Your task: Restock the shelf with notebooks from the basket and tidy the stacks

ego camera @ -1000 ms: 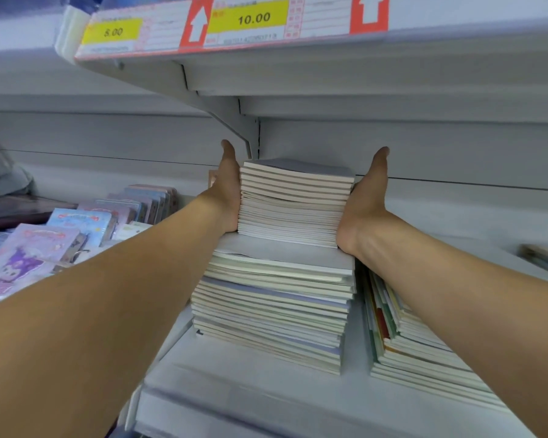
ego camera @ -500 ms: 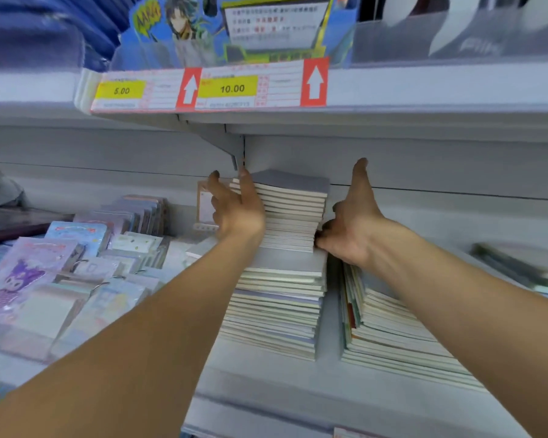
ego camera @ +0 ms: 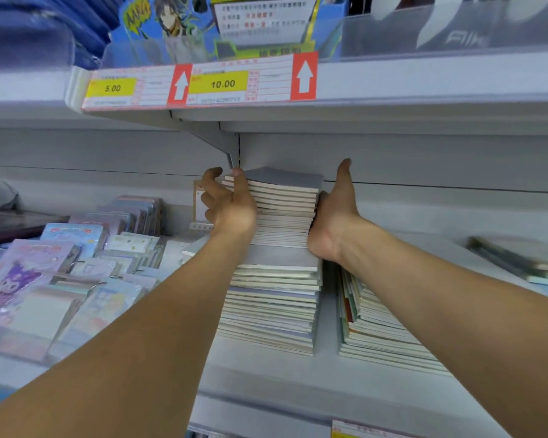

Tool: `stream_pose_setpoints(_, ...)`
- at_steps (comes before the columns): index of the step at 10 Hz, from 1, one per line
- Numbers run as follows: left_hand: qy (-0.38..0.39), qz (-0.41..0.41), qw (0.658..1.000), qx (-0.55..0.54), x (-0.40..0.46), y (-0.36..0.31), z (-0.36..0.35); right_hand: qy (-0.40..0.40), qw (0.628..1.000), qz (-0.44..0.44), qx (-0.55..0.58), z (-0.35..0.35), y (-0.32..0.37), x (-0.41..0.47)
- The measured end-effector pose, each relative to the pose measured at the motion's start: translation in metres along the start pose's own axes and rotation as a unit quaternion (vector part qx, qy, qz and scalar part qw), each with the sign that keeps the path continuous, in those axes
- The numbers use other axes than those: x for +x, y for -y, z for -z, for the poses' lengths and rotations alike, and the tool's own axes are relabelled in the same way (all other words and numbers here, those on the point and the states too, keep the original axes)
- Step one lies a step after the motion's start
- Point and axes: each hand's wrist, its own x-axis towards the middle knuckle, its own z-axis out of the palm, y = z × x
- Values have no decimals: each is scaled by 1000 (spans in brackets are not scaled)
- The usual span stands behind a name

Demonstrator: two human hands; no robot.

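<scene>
step: squaring upper notebook stack (ego camera: 282, 210) atop lower stack (ego camera: 272, 301), mid-shelf (ego camera: 266, 374) | left hand (ego camera: 231, 207) grips its left edge | right hand (ego camera: 332, 216) flat, fingers straight, against right edge | next: likely press edges flush

The right hand (ego camera: 332, 216) hides its fingers behind the upper notebook stack (ego camera: 282, 210). The left forearm covers the left edge of the lower stack (ego camera: 276, 298). Small print on the price labels (ego camera: 222, 85) is blurred. The picture's right edge cuts off the books (ego camera: 525, 260).
</scene>
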Motion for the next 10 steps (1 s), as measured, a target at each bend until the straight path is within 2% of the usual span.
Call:
stream_pose_setpoints(2,-1,-79,995,55,-4,3,2,25,997,-4,-71,6,3,8)
stream_pose_setpoints(3,3,-65,996,59,-6,0,1,23,983,15,-184,1,-6,6)
stream_pose_setpoints(4,30,-62,995,74,-10,-2,2,16,941,89,-327,10,-10,6)
stream_pose_setpoints(5,54,-70,992,91,-9,1,6,29,907,90,-409,30,1,5)
stream_pose_setpoints(6,62,-72,992,85,-7,3,6,-21,862,114,-493,36,3,9)
stream_pose_setpoints(7,55,-56,994,73,-5,1,3,-46,835,133,-533,34,4,9)
stream_pose_setpoints(8,89,-52,988,113,-4,-3,10,-36,819,140,-556,28,4,-9)
stream_pose_setpoints(9,163,-49,966,195,-10,-6,31,-36,765,175,-619,23,-4,-32)
stream_pose_setpoints(10,230,-70,935,262,-25,-7,58,-26,770,185,-610,20,-1,-48)
